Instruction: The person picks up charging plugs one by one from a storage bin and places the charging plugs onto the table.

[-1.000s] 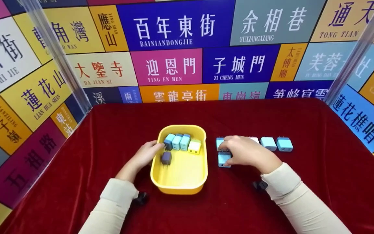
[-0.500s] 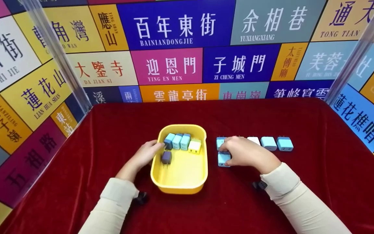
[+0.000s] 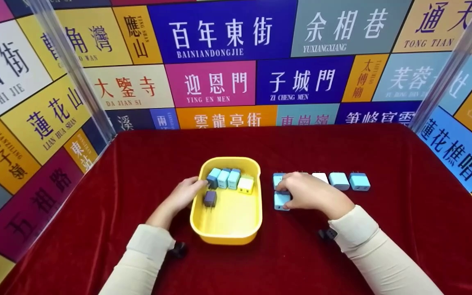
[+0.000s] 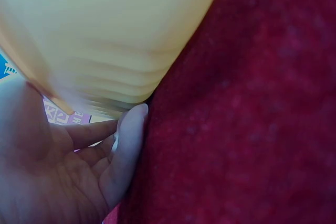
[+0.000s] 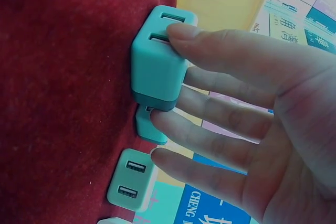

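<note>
My left hand (image 3: 184, 194) grips the left wall of a yellow plastic bin (image 3: 225, 237), its fingertips at the rim; in the left wrist view some fingers lie against the bin's outer side. My right hand (image 3: 312, 192) pinches a turquoise USB wall charger (image 3: 282, 200) on the cloth right of the bin. In the right wrist view its thumb lies on the port face of that charger (image 5: 157, 69). Behind it sits another blue charger (image 3: 277, 180), partly covered by the hand. A white charger (image 3: 320, 177), a pale blue charger (image 3: 339, 181) and a teal charger (image 3: 359, 181) continue that row.
Inside the bin, blue chargers (image 3: 223, 179) and a yellow charger (image 3: 246, 185) stand along the far end, with a dark purple charger (image 3: 210, 198) nearer. Dark red cloth (image 3: 289, 262) covers the table. Printed sign panels (image 3: 215, 84) stand behind it.
The turquoise charger in my right hand has shifted slightly left, lining up more with the charger behind it. My left hand and the bin stay nearly still.
</note>
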Available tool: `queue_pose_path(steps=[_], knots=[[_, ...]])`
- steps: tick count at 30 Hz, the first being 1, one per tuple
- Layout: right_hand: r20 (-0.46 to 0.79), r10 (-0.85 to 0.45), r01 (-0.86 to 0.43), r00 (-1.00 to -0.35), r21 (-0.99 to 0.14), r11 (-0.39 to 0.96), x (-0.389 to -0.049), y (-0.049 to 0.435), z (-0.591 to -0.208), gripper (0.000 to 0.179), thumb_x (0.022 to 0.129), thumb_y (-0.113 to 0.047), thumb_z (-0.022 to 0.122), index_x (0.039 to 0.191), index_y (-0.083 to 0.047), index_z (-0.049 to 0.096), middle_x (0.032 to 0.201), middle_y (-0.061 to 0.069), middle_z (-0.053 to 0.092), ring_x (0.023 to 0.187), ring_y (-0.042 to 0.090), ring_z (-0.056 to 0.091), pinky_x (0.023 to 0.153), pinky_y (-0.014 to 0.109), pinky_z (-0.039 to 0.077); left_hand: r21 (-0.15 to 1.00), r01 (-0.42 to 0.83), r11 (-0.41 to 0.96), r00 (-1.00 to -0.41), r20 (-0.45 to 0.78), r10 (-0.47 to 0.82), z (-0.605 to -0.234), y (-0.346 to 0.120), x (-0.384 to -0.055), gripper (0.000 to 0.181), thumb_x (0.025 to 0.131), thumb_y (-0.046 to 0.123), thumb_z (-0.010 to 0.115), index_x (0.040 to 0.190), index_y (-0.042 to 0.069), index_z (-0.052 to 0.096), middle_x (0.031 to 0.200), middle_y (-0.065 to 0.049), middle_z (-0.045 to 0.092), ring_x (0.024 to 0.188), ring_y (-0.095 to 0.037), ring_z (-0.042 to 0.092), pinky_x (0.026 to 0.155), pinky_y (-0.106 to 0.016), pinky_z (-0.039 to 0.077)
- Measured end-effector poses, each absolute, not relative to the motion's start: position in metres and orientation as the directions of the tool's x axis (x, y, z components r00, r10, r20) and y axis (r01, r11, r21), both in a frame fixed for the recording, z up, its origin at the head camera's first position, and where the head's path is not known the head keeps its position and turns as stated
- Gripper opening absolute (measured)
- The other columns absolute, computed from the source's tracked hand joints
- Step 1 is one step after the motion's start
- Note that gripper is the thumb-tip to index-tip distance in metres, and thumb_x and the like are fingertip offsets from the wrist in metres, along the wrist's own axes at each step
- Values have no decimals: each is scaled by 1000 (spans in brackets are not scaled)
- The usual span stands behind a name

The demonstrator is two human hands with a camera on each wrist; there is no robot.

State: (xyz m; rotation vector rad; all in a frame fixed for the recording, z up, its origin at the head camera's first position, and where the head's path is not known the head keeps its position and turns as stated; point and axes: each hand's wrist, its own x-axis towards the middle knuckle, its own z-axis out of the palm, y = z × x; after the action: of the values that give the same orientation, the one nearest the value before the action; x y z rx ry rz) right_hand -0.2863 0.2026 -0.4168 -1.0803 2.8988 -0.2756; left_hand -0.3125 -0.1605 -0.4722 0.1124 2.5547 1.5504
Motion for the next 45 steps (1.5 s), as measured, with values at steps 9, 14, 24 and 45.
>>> queue_pose_path(steps=[9,14,24,45], knots=[[35,-645,-640,-763,-176,747,-285,204,-416,29,84,-14,92,108,-6,80,99,7,70,86,20,61,80,38,60,883,-12,469,-986,-88,141,-471,-159,-313,48,104,36,57,134,0,68,118,-14,73,98,-22,72,88,-36,60],[35,-647,-641,-762,-187,745,-286,205,-414,31,84,-17,92,110,-5,80,101,7,70,87,20,62,82,40,60,889,-19,458,-985,-95,142,-471,-159,-313,48,104,36,57,133,0,68,118,-14,73,97,-22,72,86,-36,61],[71,-627,-629,-776,-166,760,-283,211,-399,32,91,-26,87,114,-5,80,102,10,71,85,19,63,80,41,61,893,-23,449,-985,-99,145,-472,-160,-313,48,104,35,57,135,-1,67,117,-15,73,95,-22,73,84,-35,61],[133,-608,-622,-783,-170,764,-268,207,-374,37,94,-25,84,126,-10,78,117,6,71,102,21,68,95,43,61,894,-22,447,-984,-98,149,-473,-161,-313,51,104,34,55,138,-3,65,119,-17,72,97,-23,73,86,-36,62]])
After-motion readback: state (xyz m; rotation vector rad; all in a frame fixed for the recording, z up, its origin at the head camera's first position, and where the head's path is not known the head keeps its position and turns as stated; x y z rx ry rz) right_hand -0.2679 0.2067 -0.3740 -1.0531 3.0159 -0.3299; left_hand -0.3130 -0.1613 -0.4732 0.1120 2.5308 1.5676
